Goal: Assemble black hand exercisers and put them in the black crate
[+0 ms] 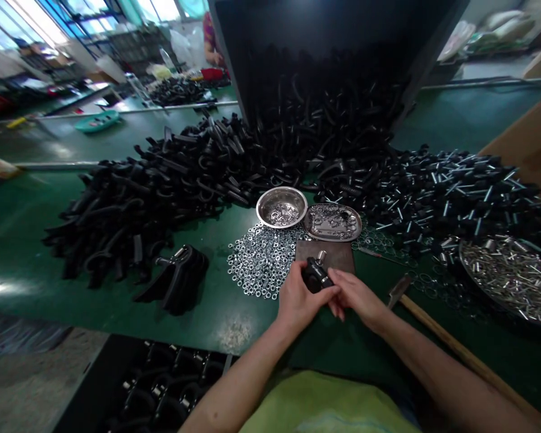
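My left hand (295, 296) is closed round a small black plastic part (314, 273) with bright metal pieces on it. From the right, my right hand (354, 294) pinches the same part near its end; its fingertips partly hide what they grip. A silver threaded piece (321, 257) sticks up at the part's far side. Just beyond the hands lies a flat metal plate (338, 252). Left of them spreads a heap of metal nuts (262, 258). Behind the plate stand a round steel bowl (282, 226) and an oval metal tray (332, 237), both with small metal parts inside.
Black curved parts (162, 186) pile across the back. Black-headed bolts (451, 192) and a container of metal pins (514, 276) lie right, near a hammer (451, 340). Stacked black parts (180, 279) stand left, above a filled black crate (103, 379). Another person (213, 42) is far back.
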`<state>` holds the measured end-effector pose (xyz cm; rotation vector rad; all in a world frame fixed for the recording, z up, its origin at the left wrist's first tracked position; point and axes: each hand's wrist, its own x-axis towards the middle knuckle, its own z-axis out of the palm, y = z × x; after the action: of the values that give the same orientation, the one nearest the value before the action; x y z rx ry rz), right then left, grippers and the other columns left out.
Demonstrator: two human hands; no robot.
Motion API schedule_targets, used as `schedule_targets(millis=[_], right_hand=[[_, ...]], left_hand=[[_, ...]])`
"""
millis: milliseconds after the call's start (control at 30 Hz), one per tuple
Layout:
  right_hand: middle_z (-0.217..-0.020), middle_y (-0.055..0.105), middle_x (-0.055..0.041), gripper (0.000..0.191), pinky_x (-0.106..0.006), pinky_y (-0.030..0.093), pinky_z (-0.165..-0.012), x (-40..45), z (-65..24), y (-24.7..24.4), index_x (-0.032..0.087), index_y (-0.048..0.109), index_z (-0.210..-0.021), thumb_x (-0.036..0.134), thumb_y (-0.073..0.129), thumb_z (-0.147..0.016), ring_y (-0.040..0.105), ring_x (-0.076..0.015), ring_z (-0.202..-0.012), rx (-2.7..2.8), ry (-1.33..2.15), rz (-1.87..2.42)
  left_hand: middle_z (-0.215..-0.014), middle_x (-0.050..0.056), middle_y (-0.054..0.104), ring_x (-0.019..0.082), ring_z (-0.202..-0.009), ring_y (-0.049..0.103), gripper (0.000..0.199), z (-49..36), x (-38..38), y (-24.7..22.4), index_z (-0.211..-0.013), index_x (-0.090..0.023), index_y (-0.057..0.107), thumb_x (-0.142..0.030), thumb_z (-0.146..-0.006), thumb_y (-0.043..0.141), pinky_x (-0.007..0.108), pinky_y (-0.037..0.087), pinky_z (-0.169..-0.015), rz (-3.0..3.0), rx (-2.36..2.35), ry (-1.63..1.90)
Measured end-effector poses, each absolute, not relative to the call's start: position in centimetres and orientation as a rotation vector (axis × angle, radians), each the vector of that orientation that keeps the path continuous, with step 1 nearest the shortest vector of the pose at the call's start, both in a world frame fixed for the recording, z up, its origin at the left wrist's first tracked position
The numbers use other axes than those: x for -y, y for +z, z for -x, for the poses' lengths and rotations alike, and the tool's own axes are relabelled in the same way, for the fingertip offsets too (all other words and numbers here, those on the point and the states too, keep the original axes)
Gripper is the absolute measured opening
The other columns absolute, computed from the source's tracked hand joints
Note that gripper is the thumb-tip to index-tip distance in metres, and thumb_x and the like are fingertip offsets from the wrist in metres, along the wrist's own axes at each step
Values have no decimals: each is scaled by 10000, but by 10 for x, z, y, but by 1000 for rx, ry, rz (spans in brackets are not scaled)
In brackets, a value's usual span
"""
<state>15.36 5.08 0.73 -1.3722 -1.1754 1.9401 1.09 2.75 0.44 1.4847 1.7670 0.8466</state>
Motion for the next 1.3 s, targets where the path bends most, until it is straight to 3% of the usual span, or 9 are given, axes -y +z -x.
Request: schedule_targets(millis=[100,167,300,467,633,800,900,1067,1300], right_hand=[[-535,582,17,290,-253,402,-487,-95,-157,17,189,555,-726,436,491,-864,539,-129,-482,1834,1398,1477],[-739,669,-17,155,-282,445,-669,-132,-144,26,185,627,-810,291,526,-859,599,-147,-697,2108,934,1436],[-974,684,-69,186,-314,400,-884,-200,-86,32,183,699,-895,196,516,-869,535,-197,-1025,2567,477,1344],[-970,665,-130,140,-324,452,-839,-244,-28,12,135,700,-902,185,588,-835,567,-228,-1024,2718,487,1413],[-1117,604,-100,322,-387,506,-822,-253,-16,0,132,582,-1116,342,577,-873,602,-194,-963,2766,524,1475],[-1012,664,-178,255,-338,452,-838,-247,-32,17,105,626,-1073,104,544,-832,597,-256,-1025,2661,527,1423],[-1043,677,-106,317,-306,433,-855,-230,-60,33,156,605,-1133,88,456,-861,594,-198,-1015,2568,545,1362],[-836,693,-29,155,-279,465,-709,-160,-129,35,167,618,-952,217,497,-869,613,-138,-723,2090,1037,1242],[-851,626,-58,100,-351,410,-847,-91,-166,-9,189,591,-743,181,553,-835,515,-201,-929,2161,788,1260]], left_hand=[[-975,72,628,254,-892,606,604,-1,-32,-2,-1096,-192,489,-495,-635,736,372,466,-761,-1754,-1783,651],[-1010,92,618,281,-947,576,555,1,-34,-4,-1063,-181,528,-460,-634,744,412,450,-811,-1982,-1762,564],[-1085,104,574,297,-1004,513,539,-1,-34,-7,-1042,-172,567,-453,-621,754,451,421,-864,-2187,-1727,526],[-1068,90,554,280,-989,500,611,1,-32,-12,-1130,-180,543,-466,-632,750,442,420,-864,-2175,-1717,493],[-1082,81,547,277,-1001,493,627,2,-34,-11,-1139,-193,536,-471,-624,760,436,418,-870,-2176,-1699,466],[-1063,82,554,269,-985,498,612,2,-35,-11,-1120,-176,547,-472,-627,758,432,418,-872,-2180,-1703,455],[-1045,78,557,263,-972,505,602,1,-36,-12,-1105,-180,559,-470,-618,762,422,427,-860,-2171,-1709,466],[-1018,76,562,262,-969,515,576,2,-39,-12,-1057,-182,582,-466,-596,776,408,433,-850,-2167,-1713,471],[-985,77,570,261,-936,525,535,0,-39,-11,-1018,-175,598,-459,-599,771,398,439,-817,-2199,-1713,455]])
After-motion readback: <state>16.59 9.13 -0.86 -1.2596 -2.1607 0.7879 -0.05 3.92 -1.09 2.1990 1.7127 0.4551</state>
